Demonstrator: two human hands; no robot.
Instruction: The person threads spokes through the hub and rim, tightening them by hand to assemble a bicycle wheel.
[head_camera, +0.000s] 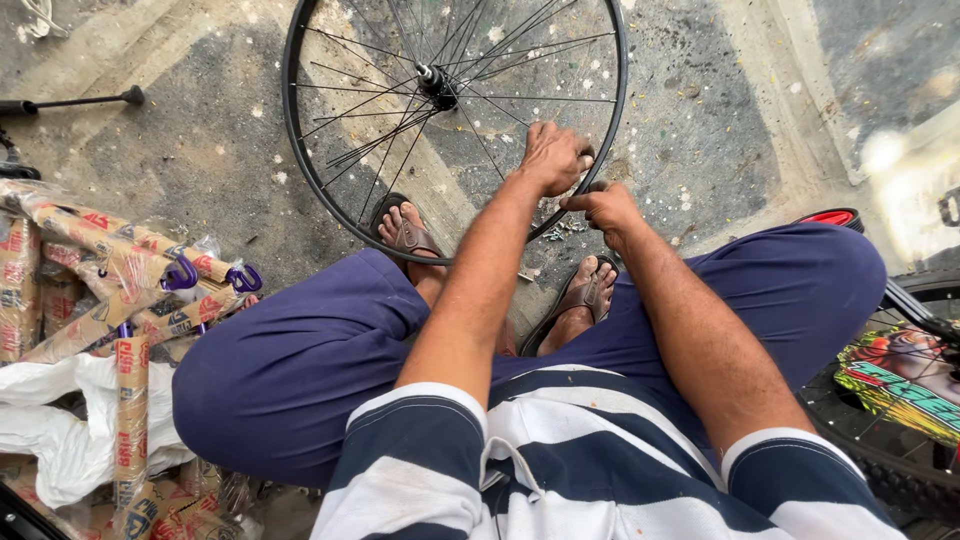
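A black spoked bicycle wheel rim (296, 150) lies flat on the stained concrete floor in front of my feet, its hub (437, 84) near the top centre. My left hand (553, 156) rests on the rim's near right part, fingers curled over it among the spokes. Right beside it, my right hand (603, 207) pinches something small at the rim's edge; what it grips is too small to tell. I squat in dark blue trousers and brown sandals.
At the left lies a pile of bicycle parts wrapped in brown printed paper (120, 270) with purple ends, over white plastic. A thin black rod (70, 101) lies at the upper left. A bicycle tyre with a colourful panel (905, 375) stands at the right.
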